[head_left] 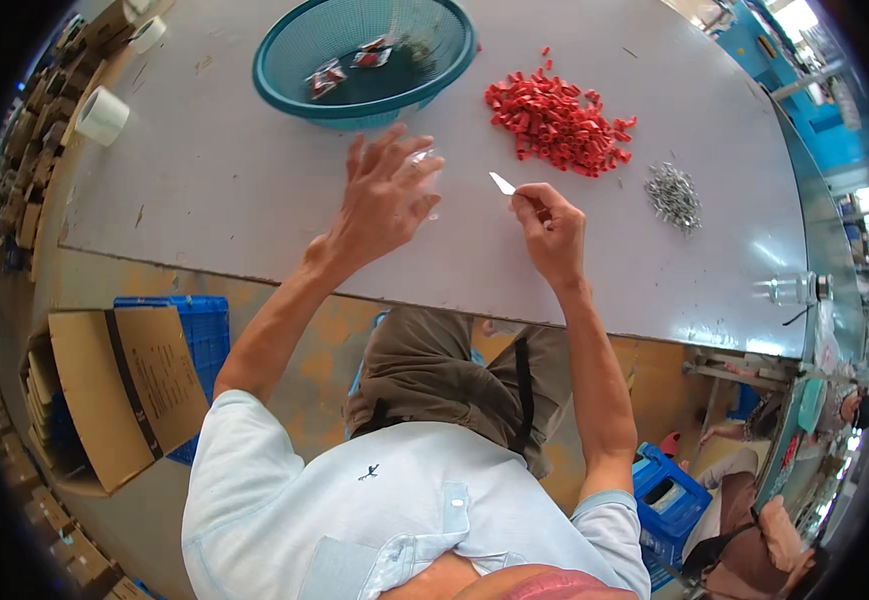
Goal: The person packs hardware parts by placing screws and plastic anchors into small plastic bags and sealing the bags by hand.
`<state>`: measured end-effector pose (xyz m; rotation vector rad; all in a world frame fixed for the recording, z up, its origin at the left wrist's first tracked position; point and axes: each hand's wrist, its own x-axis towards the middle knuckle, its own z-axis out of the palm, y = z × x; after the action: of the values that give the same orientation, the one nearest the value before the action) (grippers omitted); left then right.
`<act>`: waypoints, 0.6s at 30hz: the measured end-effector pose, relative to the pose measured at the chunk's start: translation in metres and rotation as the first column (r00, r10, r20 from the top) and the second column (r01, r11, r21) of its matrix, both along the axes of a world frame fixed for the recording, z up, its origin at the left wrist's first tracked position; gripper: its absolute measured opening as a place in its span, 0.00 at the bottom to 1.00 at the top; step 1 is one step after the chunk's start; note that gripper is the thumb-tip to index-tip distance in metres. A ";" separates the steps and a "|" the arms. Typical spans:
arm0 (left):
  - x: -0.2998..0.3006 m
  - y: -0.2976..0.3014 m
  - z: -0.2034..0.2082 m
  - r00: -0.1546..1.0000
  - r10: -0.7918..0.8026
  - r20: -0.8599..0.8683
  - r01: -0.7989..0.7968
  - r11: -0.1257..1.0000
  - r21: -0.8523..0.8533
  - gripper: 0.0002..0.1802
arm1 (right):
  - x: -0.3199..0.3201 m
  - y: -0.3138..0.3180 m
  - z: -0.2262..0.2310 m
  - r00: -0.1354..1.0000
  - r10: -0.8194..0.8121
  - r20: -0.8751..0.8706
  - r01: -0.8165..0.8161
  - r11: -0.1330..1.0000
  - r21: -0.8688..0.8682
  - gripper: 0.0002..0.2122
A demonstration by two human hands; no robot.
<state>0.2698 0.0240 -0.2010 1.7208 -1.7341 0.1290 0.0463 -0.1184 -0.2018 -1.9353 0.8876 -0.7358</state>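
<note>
One hand, the right (555, 230), is pinching a small white pointed piece (500, 183) nearside of the red plastic caps (561, 122); the left hand (379, 205), half open, is spreading its fingers at clear plastic film (423, 157), hold unclear.

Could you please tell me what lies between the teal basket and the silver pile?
In the head view, the red heap lies between the teal basket and the silver pile.
</note>
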 end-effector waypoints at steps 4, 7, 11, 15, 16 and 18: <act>-0.030 -0.023 0.037 0.978 -0.146 -0.148 0.130 0.985 -0.111 0.28 | -0.022 -0.002 0.005 0.996 0.021 0.089 -0.031 0.994 0.106 0.04; -0.054 -0.050 0.031 0.948 -0.284 -0.144 0.272 0.957 -0.098 0.27 | -0.042 -0.003 0.009 0.991 0.012 0.132 -0.039 0.978 0.205 0.04; -0.072 -0.073 0.019 0.903 -0.394 -0.170 0.373 0.917 -0.145 0.20 | -0.067 -0.002 0.017 0.988 0.026 0.154 -0.067 0.962 0.266 0.04; -0.093 -0.090 0.015 0.823 -0.373 -0.428 0.378 0.923 -0.077 0.08 | -0.089 -0.012 0.016 0.986 0.040 0.162 -0.086 0.953 0.289 0.06; -0.098 -0.094 0.014 0.805 -0.343 -0.484 0.354 0.932 -0.070 0.05 | -0.091 -0.012 0.017 0.986 0.030 0.164 -0.077 0.954 0.290 0.06; -0.105 -0.103 0.010 0.770 -0.292 -0.567 0.335 0.942 -0.030 0.05 | -0.091 -0.012 0.020 0.976 -0.178 0.124 0.182 0.983 -0.021 0.07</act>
<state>0.1646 -0.0791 -0.1910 1.2993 -1.5426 -0.5552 -0.0446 -0.1302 -0.1815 -1.8328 0.9895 -0.9698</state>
